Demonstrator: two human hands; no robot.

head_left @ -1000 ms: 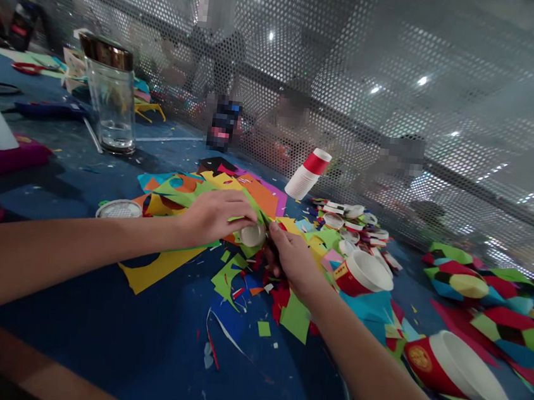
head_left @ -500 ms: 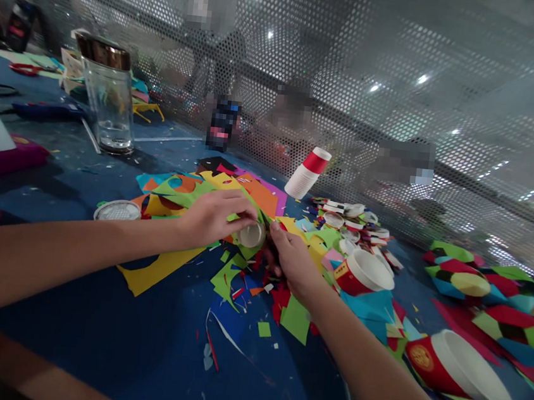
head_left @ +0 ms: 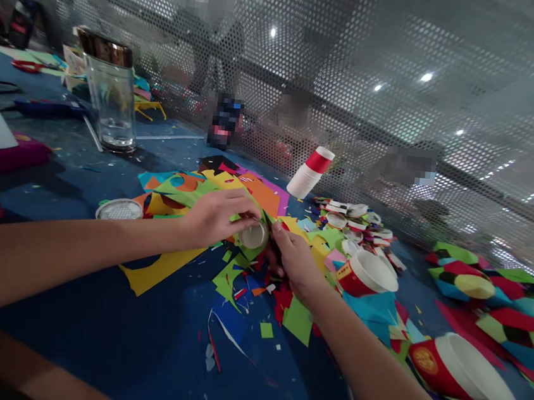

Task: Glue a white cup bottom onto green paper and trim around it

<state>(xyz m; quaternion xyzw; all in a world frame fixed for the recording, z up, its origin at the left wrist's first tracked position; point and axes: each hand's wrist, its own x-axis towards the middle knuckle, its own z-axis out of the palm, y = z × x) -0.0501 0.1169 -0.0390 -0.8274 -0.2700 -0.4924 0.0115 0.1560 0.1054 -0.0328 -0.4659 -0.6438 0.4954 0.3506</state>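
Head view: left hand (head_left: 221, 220) pinches a small, pale, round cup-like piece (head_left: 254, 235); right hand (head_left: 297, 259), grip unclear.

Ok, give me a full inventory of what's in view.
Table: 1, blue, across foreground
Perforated panel: 1, grey, behind table
Blurred figures: several, greyish, in panel
Clear bottle: 1, brown-lidded, back left
Scissors: 1, red-handled, far left
Tool: 1, blue, left
Packet: 1, magenta, left edge
Cup stack: 1, white and red, back centre
Loose cups: 2, red and white, right
Ring-like pieces: several, mostly white, right
Paper scraps: many, mixed colours, centre
Patchwork shapes: several, multicoloured, far right
Mesh-like disc: 1, whitish, beside scraps
Round piece: 1, white, centre
Left hand: 1, bare, fingers on round piece
Right hand: 1, bare, beside round piece
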